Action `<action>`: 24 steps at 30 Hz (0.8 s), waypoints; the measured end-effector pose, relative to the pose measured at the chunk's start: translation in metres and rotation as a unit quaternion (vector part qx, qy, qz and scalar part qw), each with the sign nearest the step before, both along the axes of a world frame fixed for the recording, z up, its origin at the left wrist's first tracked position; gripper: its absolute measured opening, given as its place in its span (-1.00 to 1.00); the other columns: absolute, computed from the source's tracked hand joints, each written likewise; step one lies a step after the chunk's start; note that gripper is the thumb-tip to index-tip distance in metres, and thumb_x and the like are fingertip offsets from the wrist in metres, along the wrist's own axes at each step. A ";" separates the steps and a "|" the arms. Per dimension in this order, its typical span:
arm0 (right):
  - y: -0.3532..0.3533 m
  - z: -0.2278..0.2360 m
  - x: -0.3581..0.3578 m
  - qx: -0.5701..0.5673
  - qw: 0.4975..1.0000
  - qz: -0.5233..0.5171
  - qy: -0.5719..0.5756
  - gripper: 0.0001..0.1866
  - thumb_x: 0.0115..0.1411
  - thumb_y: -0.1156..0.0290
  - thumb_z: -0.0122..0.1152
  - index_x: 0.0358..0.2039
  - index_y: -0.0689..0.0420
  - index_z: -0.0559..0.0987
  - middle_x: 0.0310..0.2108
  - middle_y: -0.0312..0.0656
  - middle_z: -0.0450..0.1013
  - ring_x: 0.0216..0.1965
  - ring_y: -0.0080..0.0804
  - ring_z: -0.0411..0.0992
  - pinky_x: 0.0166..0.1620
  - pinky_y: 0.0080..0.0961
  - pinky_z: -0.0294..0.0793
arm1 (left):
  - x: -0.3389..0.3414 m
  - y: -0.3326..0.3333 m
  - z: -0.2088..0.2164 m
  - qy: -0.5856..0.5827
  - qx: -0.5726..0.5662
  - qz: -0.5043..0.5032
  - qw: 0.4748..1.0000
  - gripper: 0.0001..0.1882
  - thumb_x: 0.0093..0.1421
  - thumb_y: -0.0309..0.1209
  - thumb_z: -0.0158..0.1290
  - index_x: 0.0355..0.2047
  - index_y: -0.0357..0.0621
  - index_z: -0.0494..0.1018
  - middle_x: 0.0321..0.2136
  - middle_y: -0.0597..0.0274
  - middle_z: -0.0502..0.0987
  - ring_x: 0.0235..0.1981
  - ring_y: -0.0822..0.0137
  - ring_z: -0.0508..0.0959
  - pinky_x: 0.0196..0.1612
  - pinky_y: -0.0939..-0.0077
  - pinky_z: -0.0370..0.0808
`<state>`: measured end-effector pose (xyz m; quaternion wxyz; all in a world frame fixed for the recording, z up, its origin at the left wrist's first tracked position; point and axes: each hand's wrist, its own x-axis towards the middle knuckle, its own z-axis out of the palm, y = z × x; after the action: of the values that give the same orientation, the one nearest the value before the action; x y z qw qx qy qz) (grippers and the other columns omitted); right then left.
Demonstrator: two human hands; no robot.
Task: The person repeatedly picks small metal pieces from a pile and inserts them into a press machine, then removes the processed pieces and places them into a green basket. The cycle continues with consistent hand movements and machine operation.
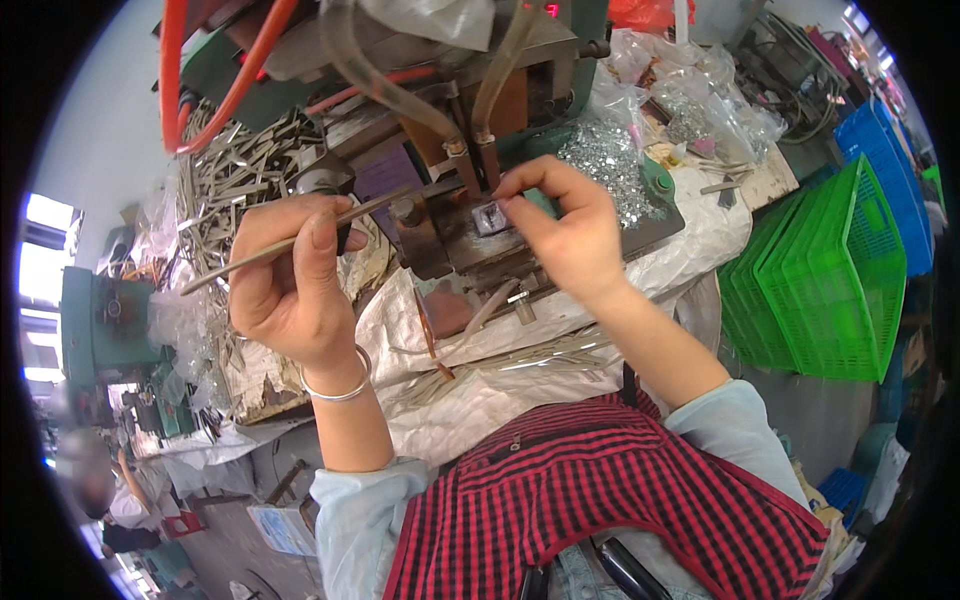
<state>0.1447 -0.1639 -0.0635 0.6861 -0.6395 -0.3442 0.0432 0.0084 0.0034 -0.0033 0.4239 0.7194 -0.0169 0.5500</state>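
My left hand [295, 275] pinches a long, thin metal strip [375, 203] between thumb and fingers. The strip slants up to the right, past a bolted steel block [420, 235], toward the machine's working spot. Two upright metal prongs [489, 165] come down there, joined to clear hoses [503, 75]. My right hand [575, 225] is closed, thumb and index finger together right beside the prongs; what they hold, if anything, is too small to make out. Just below those fingertips sits a small pale metal piece [488, 218] on the fixture.
Loose metal strips [235, 165] are heaped on the left. Small shiny metal parts [610, 165] lie piled to the right of the fixture. More strips [540, 357] rest on white sheeting in front of me. Green crates [800, 290] stand at the right; an orange hose [172, 80] hangs upper left.
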 end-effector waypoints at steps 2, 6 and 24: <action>0.006 -0.004 -0.010 0.021 0.999 -0.004 0.034 -0.90 0.13 0.62 0.27 -0.31 0.25 0.60 -0.32 -0.27 0.60 -0.24 -0.54 0.54 -0.09 -0.56 0.50 | 0.004 -0.002 -0.001 -0.012 0.018 0.027 0.999 -0.86 0.37 -0.51 0.12 -0.23 -0.41 0.53 -0.32 -0.05 0.61 -0.48 0.36 0.57 -0.48 0.61 0.54; 0.008 0.002 -0.006 0.073 0.967 0.070 0.235 -0.70 0.11 0.66 0.30 -0.12 0.26 0.53 -0.31 -0.26 0.59 -0.26 -0.61 0.52 -0.14 -0.61 0.48 | 0.006 -0.005 0.000 -0.018 0.020 0.026 0.999 -0.88 0.36 -0.53 0.13 -0.24 -0.41 0.54 -0.32 -0.05 0.62 -0.50 0.36 0.58 -0.48 0.61 0.54; -0.065 -0.056 0.062 -0.377 0.837 -0.252 -0.307 -0.69 0.05 0.43 0.38 -0.14 0.09 0.68 0.12 0.10 0.47 0.26 0.17 0.33 0.24 -0.03 0.40 | 0.012 -0.068 -0.053 0.095 0.352 0.085 0.927 -0.72 -0.06 -0.49 0.46 -0.30 -0.12 0.66 -0.31 0.22 0.70 -0.54 0.40 0.57 -0.51 0.52 0.41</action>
<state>0.2064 -0.2287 -0.1193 0.2384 -0.8938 -0.3209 -0.2031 0.0207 -0.0648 -0.0558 0.0943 0.8700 -0.1077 0.4719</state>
